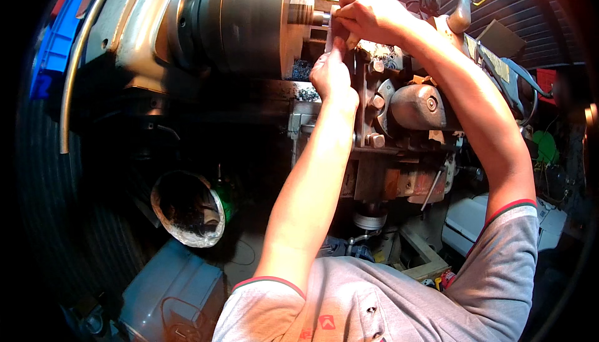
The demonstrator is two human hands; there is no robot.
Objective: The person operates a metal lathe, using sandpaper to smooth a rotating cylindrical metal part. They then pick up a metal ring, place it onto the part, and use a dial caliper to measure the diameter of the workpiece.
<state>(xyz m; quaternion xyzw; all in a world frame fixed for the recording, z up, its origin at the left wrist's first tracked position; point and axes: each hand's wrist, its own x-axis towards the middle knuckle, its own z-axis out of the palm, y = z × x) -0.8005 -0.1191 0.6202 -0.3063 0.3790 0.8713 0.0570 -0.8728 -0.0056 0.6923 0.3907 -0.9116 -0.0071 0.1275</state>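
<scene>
L hand [334,77] and R hand [372,16] meet at a thin metal shaft [321,18] that sticks out of the big lathe chuck [253,21]. Narrow pale strip [329,38] sits btwn them, right at the shaft's end. L grip: closed, thumb & fingers pinching the strip's lower part from below. R grip: curled shut on its upper part, from above — fingertips partly hidden, so can't tell exactly how they press.

Tool post w/ sq.-headed bolts [377,101] is just below the hands, to the R; rounded grey metal knob [419,106] beside it. Dark metal shavings [306,94] lie under the chuck, near L wrist. Blue crate [65,39] + bent metal pipe [70,86] far L — bluish plastic tub [165,279] lower L.
</scene>
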